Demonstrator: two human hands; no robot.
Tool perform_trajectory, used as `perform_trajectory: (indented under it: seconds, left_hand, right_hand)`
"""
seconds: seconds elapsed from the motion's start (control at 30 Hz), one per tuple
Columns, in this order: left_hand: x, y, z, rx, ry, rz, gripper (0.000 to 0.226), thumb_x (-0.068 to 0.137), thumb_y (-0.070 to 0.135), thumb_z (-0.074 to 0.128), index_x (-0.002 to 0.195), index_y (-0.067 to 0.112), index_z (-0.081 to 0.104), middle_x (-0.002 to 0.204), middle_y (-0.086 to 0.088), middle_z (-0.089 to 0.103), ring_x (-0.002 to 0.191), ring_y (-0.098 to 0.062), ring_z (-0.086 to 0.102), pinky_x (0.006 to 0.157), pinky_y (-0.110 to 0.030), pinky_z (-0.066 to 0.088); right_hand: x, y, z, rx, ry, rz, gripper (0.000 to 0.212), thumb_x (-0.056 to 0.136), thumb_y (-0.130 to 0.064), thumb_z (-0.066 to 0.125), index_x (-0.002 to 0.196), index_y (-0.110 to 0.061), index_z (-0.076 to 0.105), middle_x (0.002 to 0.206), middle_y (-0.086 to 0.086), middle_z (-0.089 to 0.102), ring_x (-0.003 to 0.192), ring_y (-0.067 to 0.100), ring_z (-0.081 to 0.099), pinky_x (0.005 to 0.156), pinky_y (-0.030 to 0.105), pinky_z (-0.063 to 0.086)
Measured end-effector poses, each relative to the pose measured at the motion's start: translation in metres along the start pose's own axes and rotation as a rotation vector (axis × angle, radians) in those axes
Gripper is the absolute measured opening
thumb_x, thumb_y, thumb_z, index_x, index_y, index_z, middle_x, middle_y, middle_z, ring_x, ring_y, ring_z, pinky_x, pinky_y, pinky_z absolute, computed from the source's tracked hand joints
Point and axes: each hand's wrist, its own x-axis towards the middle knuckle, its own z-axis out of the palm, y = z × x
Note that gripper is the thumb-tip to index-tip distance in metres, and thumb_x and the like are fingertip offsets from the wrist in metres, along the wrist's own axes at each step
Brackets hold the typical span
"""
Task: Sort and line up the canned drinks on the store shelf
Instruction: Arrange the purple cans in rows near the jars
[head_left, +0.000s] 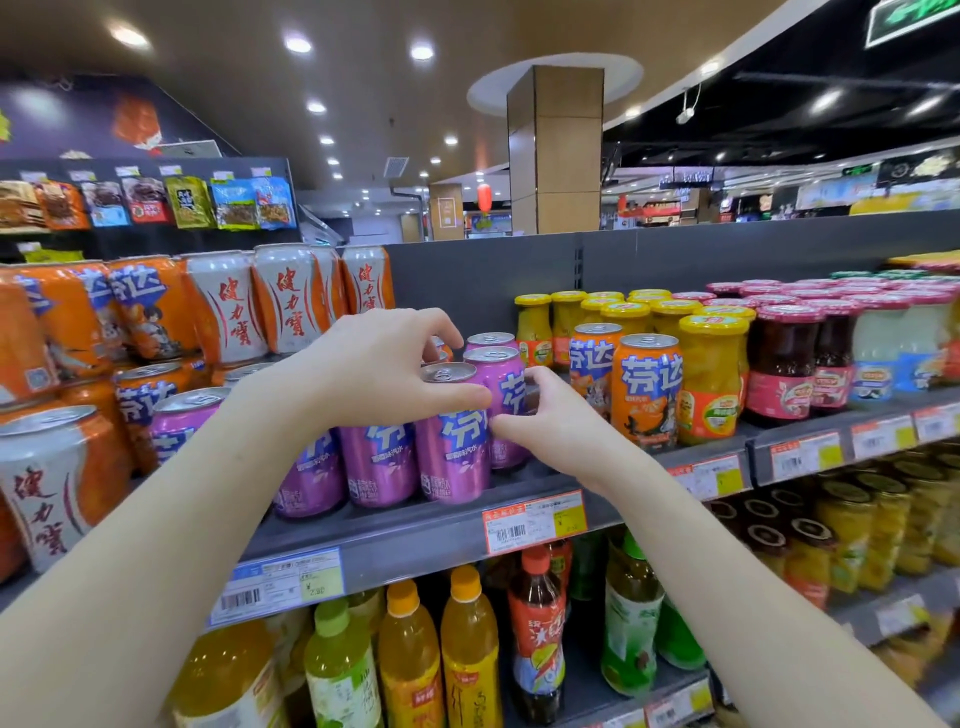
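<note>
Purple drink cans stand in rows on the grey shelf (405, 545). My left hand (384, 369) arches over the front purple can (452, 457), thumb pressed on its upper side and fingers reaching over its top. My right hand (550, 415) touches the purple can behind it (501, 395) from the right, fingertips on its label. Two orange cans (647, 389) stand to the right of the purple group. Orange and white-and-orange cans (228, 306) are stacked at the left.
Jars of yellow fruit (711, 379) and dark red preserves (784, 364) fill the shelf to the right. Bottled teas and juices (467, 649) stand on the shelf below. Price tags (535, 519) line the shelf edge. Snack bags (187, 202) hang at upper left.
</note>
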Motion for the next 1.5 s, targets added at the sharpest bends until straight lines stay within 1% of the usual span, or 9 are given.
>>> perform_trajectory:
  seconds: [0.17,0.27,0.37,0.6,0.7,0.87,1.0,1.2,1.5]
  left_hand:
    - [-0.007,-0.009,0.005,0.085,0.015,0.019,0.086,0.059,0.098,0.049,0.128,0.046,0.057,0.115,0.012,0.059,0.104,-0.013,0.059,0.093,-0.04,0.052]
    - [-0.013,-0.01,0.011,0.103,0.063,-0.002,0.081,0.061,0.094,0.053,0.127,0.045,0.058,0.115,0.008,0.052,0.105,-0.017,0.051,0.089,-0.036,0.044]
    - [-0.016,-0.007,0.016,0.151,0.126,0.005,0.077,0.066,0.089,0.053,0.123,0.039,0.063,0.109,0.006,0.056,0.1,-0.017,0.053,0.083,-0.034,0.038]
    - [-0.01,0.008,0.027,0.119,0.23,0.016,0.071,0.076,0.083,0.053,0.131,0.041,0.065,0.118,0.005,0.062,0.113,-0.02,0.058,0.104,-0.041,0.037]
    - [-0.005,0.011,0.034,0.082,0.251,0.013,0.067,0.079,0.08,0.055,0.131,0.04,0.066,0.12,0.003,0.062,0.115,-0.021,0.057,0.107,-0.045,0.039]
    - [-0.001,0.01,0.044,0.058,0.327,-0.003,0.062,0.081,0.075,0.061,0.129,0.036,0.069,0.122,0.002,0.065,0.115,-0.021,0.059,0.106,-0.046,0.038]
    - [0.006,0.015,0.051,0.116,0.347,-0.036,0.065,0.083,0.077,0.056,0.132,0.036,0.067,0.122,0.007,0.063,0.113,-0.02,0.054,0.104,-0.044,0.035]
    - [0.005,0.022,0.053,0.2,0.343,-0.058,0.063,0.088,0.073,0.053,0.138,0.035,0.062,0.134,0.009,0.062,0.124,-0.018,0.051,0.109,-0.043,0.032]
    - [-0.002,0.024,0.055,0.255,0.348,-0.074,0.066,0.091,0.07,0.053,0.147,0.034,0.051,0.145,0.009,0.059,0.135,-0.019,0.05,0.118,-0.046,0.026]
  right_hand:
    - [-0.009,0.003,-0.01,-0.153,0.121,-0.049,0.066,0.076,-0.038,0.086,0.13,-0.025,0.051,0.109,-0.015,0.066,0.095,0.0,0.065,0.079,0.025,0.057]
    - [-0.013,0.008,-0.013,-0.242,0.212,-0.07,0.068,0.073,-0.048,0.086,0.127,-0.027,0.05,0.115,-0.009,0.064,0.102,0.008,0.063,0.083,0.028,0.055]
    - [-0.011,0.014,-0.012,-0.301,0.262,-0.094,0.07,0.073,-0.056,0.084,0.126,-0.026,0.051,0.12,-0.006,0.063,0.107,0.012,0.062,0.087,0.033,0.056]
    - [-0.002,0.023,-0.01,-0.418,0.401,-0.081,0.073,0.075,-0.061,0.078,0.13,-0.022,0.05,0.124,0.002,0.059,0.113,0.021,0.06,0.09,0.044,0.057]
    - [-0.002,0.025,-0.011,-0.435,0.374,-0.074,0.073,0.08,-0.057,0.076,0.136,-0.021,0.046,0.128,0.003,0.057,0.117,0.021,0.059,0.089,0.039,0.056]
    - [-0.009,0.025,-0.016,-0.389,0.29,-0.069,0.072,0.083,-0.052,0.075,0.14,-0.025,0.038,0.128,-0.003,0.065,0.114,0.021,0.065,0.091,0.044,0.058]
    - [-0.014,0.024,-0.018,-0.421,0.286,-0.087,0.074,0.086,-0.053,0.073,0.144,-0.024,0.038,0.132,-0.002,0.064,0.117,0.022,0.064,0.09,0.039,0.055]
    - [-0.017,0.023,-0.021,-0.421,0.255,-0.08,0.069,0.089,-0.05,0.071,0.144,-0.024,0.039,0.133,0.0,0.064,0.118,0.025,0.062,0.087,0.036,0.05]
    - [-0.023,0.015,-0.015,-0.373,0.258,-0.031,0.066,0.088,-0.039,0.073,0.14,-0.015,0.039,0.132,0.007,0.059,0.119,0.027,0.06,0.092,0.039,0.053]
